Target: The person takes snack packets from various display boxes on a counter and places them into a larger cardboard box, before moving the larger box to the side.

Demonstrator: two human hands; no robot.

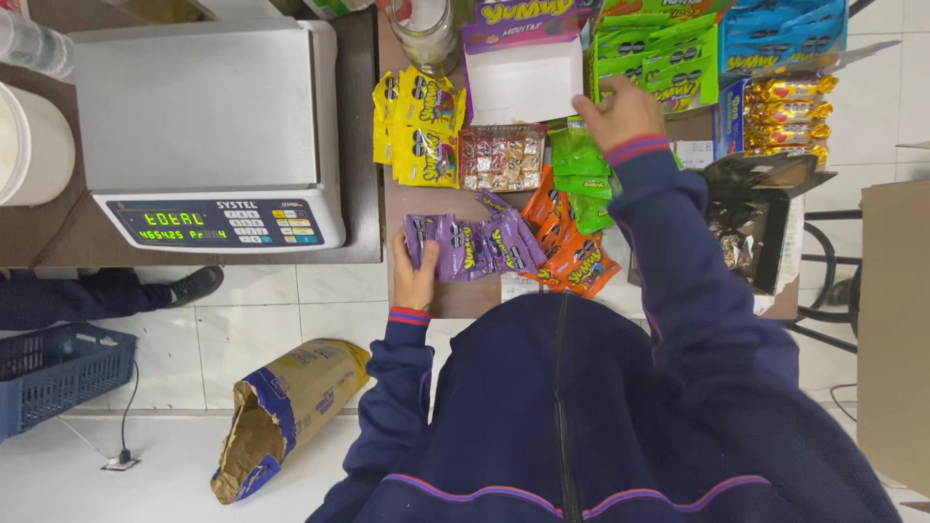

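Note:
My left hand [415,276] rests on the near left end of a row of purple candy packets [475,244] on the brown table [455,295], fingers on the leftmost packet. My right hand [617,113] reaches far forward, fingers closed at the edge of an open white box with a purple lid [521,77], above loose green packets [579,160]. Orange packets [567,247] lie between my arms. Yellow packets [418,131] and a clear pack of small wrapped sweets [501,158] lie further left.
A white digital scale [208,126] stands on the counter at left, beside a white tub [34,145]. Green, blue and gold snack displays [775,68] fill the back right. A black box [760,218] sits at right. Below: an open paper sack [281,407], a blue crate [53,373], someone's shoe [194,284].

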